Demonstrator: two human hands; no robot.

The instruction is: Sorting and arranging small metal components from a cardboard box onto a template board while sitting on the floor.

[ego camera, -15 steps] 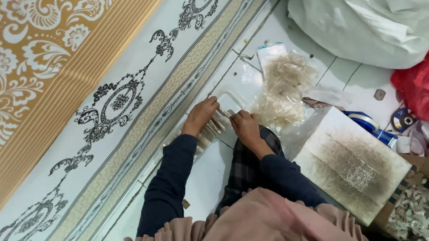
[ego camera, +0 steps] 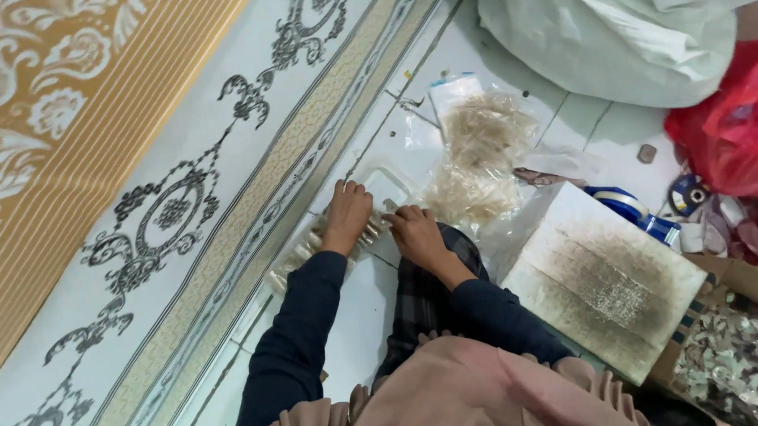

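Seated work on a tiled floor (ego camera: 363, 326), seen from above. Our left hand (ego camera: 347, 213) lies palm down on a row of small pale pieces (ego camera: 312, 247) set in a clear plastic tray (ego camera: 392, 182). The tray rests on the floor, just beside the edge of a patterned mat (ego camera: 163, 207). The fingers of this hand are curled lightly over the row; whether they pinch a piece or only press on it we cannot tell.

Our right hand (ego camera: 416, 234) sits just beside the left, at the near end of the tray. Its fingers are drawn together at the tips as if around one small piece, but the piece itself is too small to make out.

Beyond the tray lie two clear bags of pale, straw-coloured bits (ego camera: 484, 156). To our right is a stained white board (ego camera: 603, 279), and past it a roll of blue tape (ego camera: 625, 202), a red plastic bag (ego camera: 737, 125) and a large white sack (ego camera: 629, 27).

We judge the step in hand to be the filling or lining-up of pieces in the tray, with part of the row already laid. The next move would call for a fine fingertip hold and a steady tray, since the pieces lie close together.
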